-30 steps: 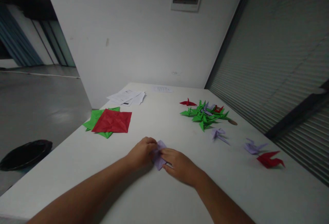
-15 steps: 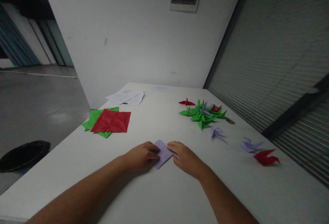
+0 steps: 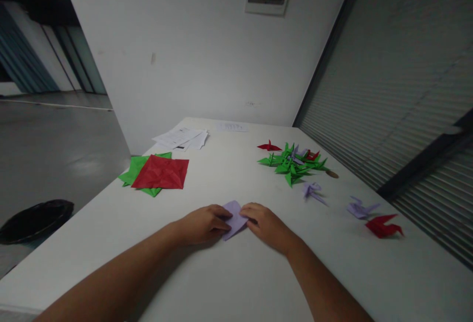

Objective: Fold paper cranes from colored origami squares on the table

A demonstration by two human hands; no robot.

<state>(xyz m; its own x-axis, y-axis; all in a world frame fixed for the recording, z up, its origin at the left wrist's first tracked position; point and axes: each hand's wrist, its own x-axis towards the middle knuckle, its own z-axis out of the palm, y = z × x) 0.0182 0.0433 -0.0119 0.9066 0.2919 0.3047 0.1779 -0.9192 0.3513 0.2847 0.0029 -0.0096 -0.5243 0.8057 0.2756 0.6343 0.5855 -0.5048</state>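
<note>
A small folded sheet of purple origami paper (image 3: pixel 234 220) lies on the white table (image 3: pixel 207 282) between my hands. My left hand (image 3: pixel 205 224) holds its left side, thumb and fingers closed over the paper. On the other side, my right hand (image 3: pixel 263 224) grips the right corner between thumb and fingertips. Part of the paper is hidden under the left fingers. Nearest to my right hand among the finished folds is a purple paper crane (image 3: pixel 313 192); another purple crane (image 3: pixel 361 208) and a red paper crane (image 3: pixel 384 226) sit farther right.
Green paper cranes (image 3: pixel 291 166) form a pile at the back right, a red one (image 3: pixel 269 146) beside it. Creased red paper (image 3: pixel 162 172) overlaps green sheets (image 3: pixel 129 171) at left. White printed papers (image 3: pixel 181 138) lie behind. A black-lined bin (image 3: pixel 37 221) stands left of the table.
The purple paper's top corner looks rounder, and its lower edge has shifted slightly up. Both hands stay on it in nearly the same place. The view has shifted very slightly.
</note>
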